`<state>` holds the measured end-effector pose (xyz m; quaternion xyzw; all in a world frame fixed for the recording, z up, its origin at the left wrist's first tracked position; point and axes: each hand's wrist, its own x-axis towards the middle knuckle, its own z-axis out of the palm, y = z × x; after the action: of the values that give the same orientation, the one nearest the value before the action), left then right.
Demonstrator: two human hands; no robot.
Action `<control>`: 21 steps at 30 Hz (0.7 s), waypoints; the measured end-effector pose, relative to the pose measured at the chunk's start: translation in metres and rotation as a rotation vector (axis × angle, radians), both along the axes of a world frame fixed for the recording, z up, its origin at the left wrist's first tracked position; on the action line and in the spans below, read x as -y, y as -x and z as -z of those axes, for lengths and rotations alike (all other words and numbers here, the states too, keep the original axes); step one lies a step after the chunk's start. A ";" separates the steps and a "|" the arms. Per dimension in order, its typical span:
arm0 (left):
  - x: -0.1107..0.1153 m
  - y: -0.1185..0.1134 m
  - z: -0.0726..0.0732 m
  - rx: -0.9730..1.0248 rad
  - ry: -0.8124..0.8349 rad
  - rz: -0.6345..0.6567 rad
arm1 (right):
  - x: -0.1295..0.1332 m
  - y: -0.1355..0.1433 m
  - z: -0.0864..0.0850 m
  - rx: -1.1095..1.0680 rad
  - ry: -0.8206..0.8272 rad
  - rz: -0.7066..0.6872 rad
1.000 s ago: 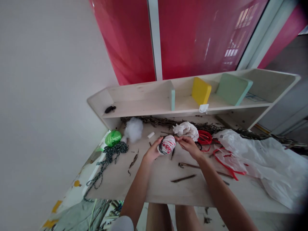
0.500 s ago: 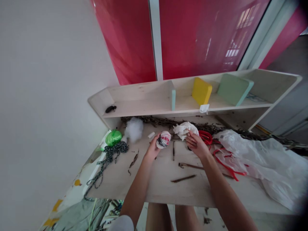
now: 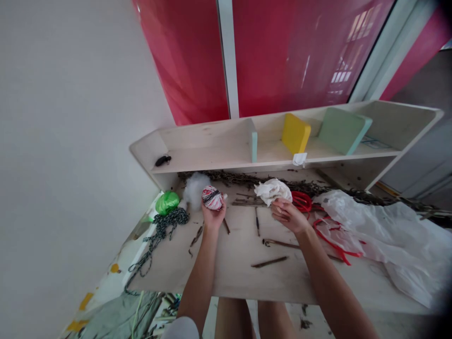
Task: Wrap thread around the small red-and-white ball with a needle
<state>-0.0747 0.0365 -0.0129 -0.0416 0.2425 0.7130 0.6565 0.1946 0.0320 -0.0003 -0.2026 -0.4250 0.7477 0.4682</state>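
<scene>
My left hand (image 3: 213, 215) is closed around a ball of yarn (image 3: 212, 197) wound in white, red and black, raised above the table. Behind that ball sits a fluffy white clump of stuffing (image 3: 194, 187). With its fingers curled together in a pinch, my right hand (image 3: 286, 214) is at the near edge of a crumpled white cloth or paper (image 3: 272, 189). Whatever those fingertips hold is too small or hidden to make out. Thin brown sticks (image 3: 270, 262) lie on the table between and below my hands.
Dark green cord (image 3: 165, 221) and a shiny green bundle (image 3: 167, 203) lie at the left. Red strips (image 3: 301, 201) and a translucent plastic bag (image 3: 384, 230) cover the right side. A shelf (image 3: 208, 159) with upright dividers spans the back, above dried twigs.
My left hand has moved left with the yarn ball, turning it, and now covers part of the white stuffing. My right hand has barely moved; its fingers are more curled.
</scene>
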 end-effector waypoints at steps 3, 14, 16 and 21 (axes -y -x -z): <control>-0.004 -0.011 0.004 -0.091 0.019 0.002 | 0.001 0.000 0.005 0.028 -0.071 -0.084; 0.008 -0.058 0.022 -1.374 -0.141 0.073 | 0.006 0.006 0.002 0.068 -0.072 -0.160; 0.013 -0.060 0.021 -1.454 -0.264 0.234 | 0.002 0.005 0.000 0.004 -0.024 -0.086; 0.021 -0.064 0.013 -1.393 -0.430 0.567 | -0.007 0.003 0.003 -0.088 0.086 0.100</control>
<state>-0.0109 0.0156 -0.0254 0.6070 0.4567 0.4114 0.5037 0.1920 0.0392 -0.0035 -0.2103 -0.3608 0.7490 0.5143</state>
